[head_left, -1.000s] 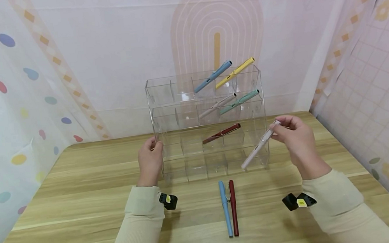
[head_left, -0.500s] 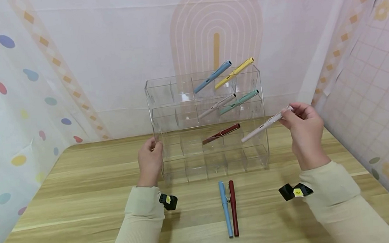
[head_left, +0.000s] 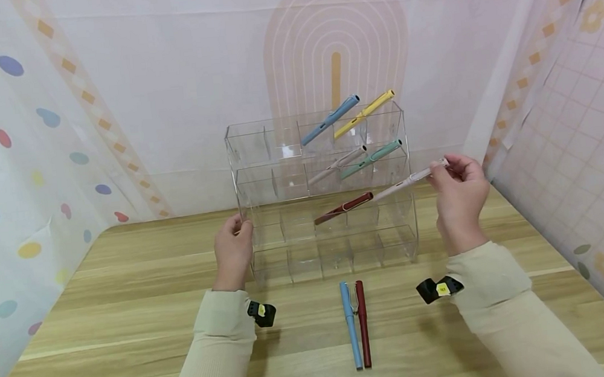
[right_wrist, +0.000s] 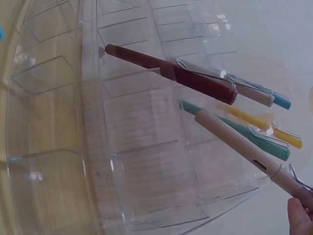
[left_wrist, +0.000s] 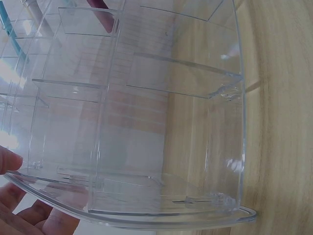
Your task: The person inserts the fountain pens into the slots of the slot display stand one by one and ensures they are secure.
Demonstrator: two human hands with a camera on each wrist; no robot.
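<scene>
My left hand (head_left: 234, 249) grips the left side wall of a clear acrylic pen rack (head_left: 302, 252); in the left wrist view its thumb (left_wrist: 9, 160) lies inside the wall and the fingers outside. At the rack's right side my right hand (head_left: 461, 194) pinches a pale pinkish pen (head_left: 408, 183) by its capped end. The pen slants down to the left, its lower end by the third tier. In the right wrist view the held pen (right_wrist: 239, 144) overlaps the green pen. A dark red pen (head_left: 343, 209) rests in the third tier, just left of the held pen's tip.
Blue (head_left: 330, 119) and yellow (head_left: 364, 114) pens lean in the top tier. A greyish pen (head_left: 338, 165) and a green pen (head_left: 371, 159) lean in the second. On the wooden table (head_left: 129, 326), a light blue pen (head_left: 351, 329) and a dark red pen (head_left: 363, 328) lie before the rack.
My right hand has lifted the pale pen from the bottom tier's height to the third tier, first outward, then left toward the dark red pen. The left hand stays on the rack.
</scene>
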